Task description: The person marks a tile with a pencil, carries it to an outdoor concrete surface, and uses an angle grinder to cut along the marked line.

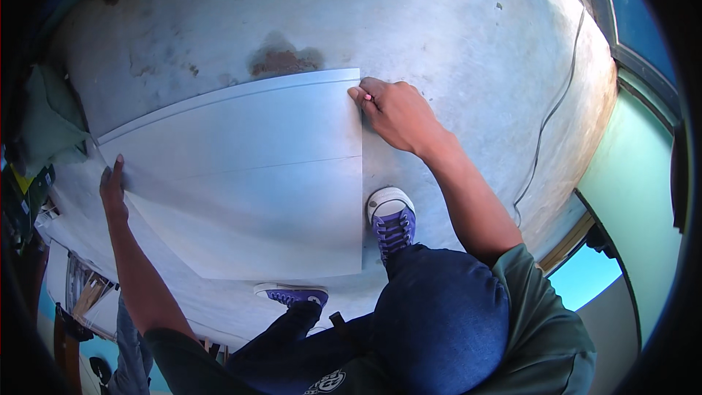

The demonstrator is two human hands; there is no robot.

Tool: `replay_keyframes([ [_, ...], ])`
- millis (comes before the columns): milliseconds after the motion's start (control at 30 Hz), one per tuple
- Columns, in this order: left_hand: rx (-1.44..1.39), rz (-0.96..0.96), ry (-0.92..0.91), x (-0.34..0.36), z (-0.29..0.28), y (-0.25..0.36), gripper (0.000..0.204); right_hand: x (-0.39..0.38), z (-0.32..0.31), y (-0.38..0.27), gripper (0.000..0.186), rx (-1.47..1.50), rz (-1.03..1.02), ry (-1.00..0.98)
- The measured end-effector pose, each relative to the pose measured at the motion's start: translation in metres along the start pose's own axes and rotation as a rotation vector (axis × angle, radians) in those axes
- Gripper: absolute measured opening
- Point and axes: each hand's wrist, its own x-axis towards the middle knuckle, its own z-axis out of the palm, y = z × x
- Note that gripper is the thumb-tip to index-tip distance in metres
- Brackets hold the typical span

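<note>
A large white panel (pixel 256 197) lies on the floor in front of me, with a narrow band along its far edge and a thin line across its middle. My left hand (pixel 114 186) grips its left edge with curled fingers. At the far right corner, my right hand (pixel 391 110) is closed, fingertips at the panel's edge, with a small pink thing (pixel 368 98) between them, too small to name.
My purple sneakers (pixel 392 221) rest beside and below the panel on the pale, stained floor (pixel 475 44). A cable (pixel 542 132) runs along the right, near a pale green surface (pixel 635 146). Green fabric (pixel 47 124) lies far left. Another person's jeans-clad leg (pixel 133 333) shows lower left.
</note>
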Motion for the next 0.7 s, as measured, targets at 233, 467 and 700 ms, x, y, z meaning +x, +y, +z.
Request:
replay_keyframes([
  [233,-0.02,-0.021,0.053,-0.002,0.007,-0.011,0.098,-0.001,-0.002,0.001,0.038,-0.009,-0.01,-0.006],
  [467,0.043,-0.001,0.059,-0.012,0.005,0.017,0.112,0.0,-0.005,-0.006,0.039,0.015,0.041,-0.018],
  [700,-0.003,0.015,0.082,-0.003,0.004,0.014,0.112,0.005,-0.004,-0.013,0.039,0.009,0.057,-0.023],
])
